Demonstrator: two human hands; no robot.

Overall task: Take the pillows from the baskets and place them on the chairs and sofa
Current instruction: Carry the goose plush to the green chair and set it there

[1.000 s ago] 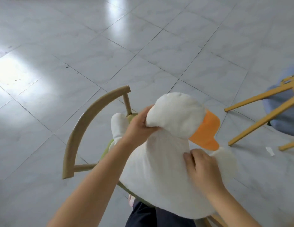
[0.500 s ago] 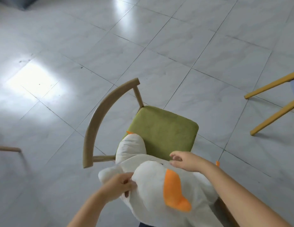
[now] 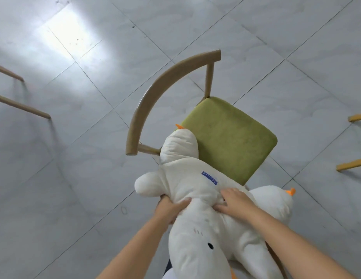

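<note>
A big white goose-shaped pillow [image 3: 197, 200] with orange feet and a blue label lies stretched over the near corner of a wooden chair [image 3: 155, 91]. Its far end rests on the chair's green seat cushion [image 3: 234, 137], and its head hangs toward me at the bottom of the view. My left hand [image 3: 171, 208] grips the pillow's left side under a stubby wing. Fingers spread, my right hand [image 3: 236, 204] presses and holds the pillow's middle from above. No basket is in view.
Grey floor tiles [image 3: 75, 178] surround the chair. Two pale wooden chair legs [image 3: 22, 106] reach in from the left edge. Yellow wooden legs [image 3: 352, 165] of another chair show at the right edge.
The pillow has been turned and laid further onto the seat, its orange beak now out of sight below. Both hands have shifted to its middle. The view has tipped downward.
</note>
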